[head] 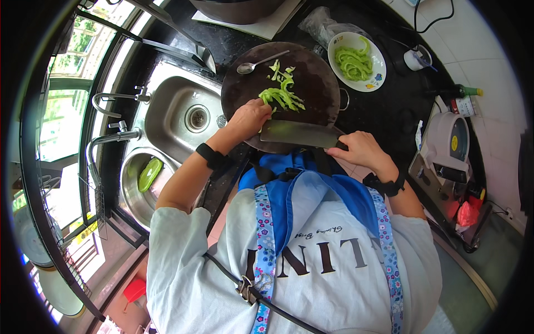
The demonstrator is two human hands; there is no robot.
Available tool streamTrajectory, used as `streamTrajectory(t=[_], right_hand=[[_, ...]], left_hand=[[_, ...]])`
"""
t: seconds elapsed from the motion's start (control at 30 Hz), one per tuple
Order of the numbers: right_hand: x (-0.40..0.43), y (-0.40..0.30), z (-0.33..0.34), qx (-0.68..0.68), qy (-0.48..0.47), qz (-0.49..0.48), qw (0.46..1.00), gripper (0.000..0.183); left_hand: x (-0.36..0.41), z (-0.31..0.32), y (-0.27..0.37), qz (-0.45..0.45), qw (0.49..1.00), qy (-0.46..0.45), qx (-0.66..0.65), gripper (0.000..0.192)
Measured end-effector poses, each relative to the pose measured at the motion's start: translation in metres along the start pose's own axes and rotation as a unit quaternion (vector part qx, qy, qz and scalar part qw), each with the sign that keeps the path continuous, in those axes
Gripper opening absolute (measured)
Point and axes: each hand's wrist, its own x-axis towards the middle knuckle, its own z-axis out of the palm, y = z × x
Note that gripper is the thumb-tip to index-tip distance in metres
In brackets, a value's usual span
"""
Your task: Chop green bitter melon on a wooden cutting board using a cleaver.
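On a round dark cutting board (317, 96) lie green vegetable slices (288, 100), which look like bitter melon, with paler scraps beyond them. My left hand (252, 117) pinches the near end of the slices at the left of the board. My right hand (359, 148) grips the dark handle of a Chinese cleaver (298, 133), whose wide blade points left across the near part of the board, just below the left fingertips. A metal spoon (247, 67) rests on the far left of the board. A white bowl (377, 79) at the far right holds more green slices.
To the left is a steel sink (167, 112) with faucets; a round basin (129, 179) beside it holds a halved green melon (150, 174). Behind the board are a dark pot (238, 10) and a clear plastic bag (319, 25). Bottles (463, 106) and a pale appliance (444, 137) stand at right.
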Motion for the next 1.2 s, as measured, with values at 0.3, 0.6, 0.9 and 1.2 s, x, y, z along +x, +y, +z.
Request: streamTrajectory(t=[0.3, 0.6, 0.9, 1.2], right_hand=[[0.014, 0.002, -0.004, -0.070, 0.005, -0.036, 0.997, 0.051], [0.020, 0.006, 0.008, -0.136, 0.053, -0.077, 0.986, 0.055], [0.031, 0.005, 0.019, -0.120, 0.064, -0.089, 0.987, 0.054], [0.023, 0.010, 0.021, -0.125, 0.075, -0.084, 0.986, 0.053]], left_hand=[[0.006, -0.007, -0.002, -0.018, 0.999, -0.033, -0.037, 0.010], [0.005, -0.007, 0.007, -0.002, 0.999, -0.025, 0.045, 0.009], [0.006, -0.005, 0.001, 0.043, 0.998, -0.026, 0.036, 0.009], [0.005, -0.009, 0.004, 0.035, 0.999, -0.018, 0.022, 0.009]])
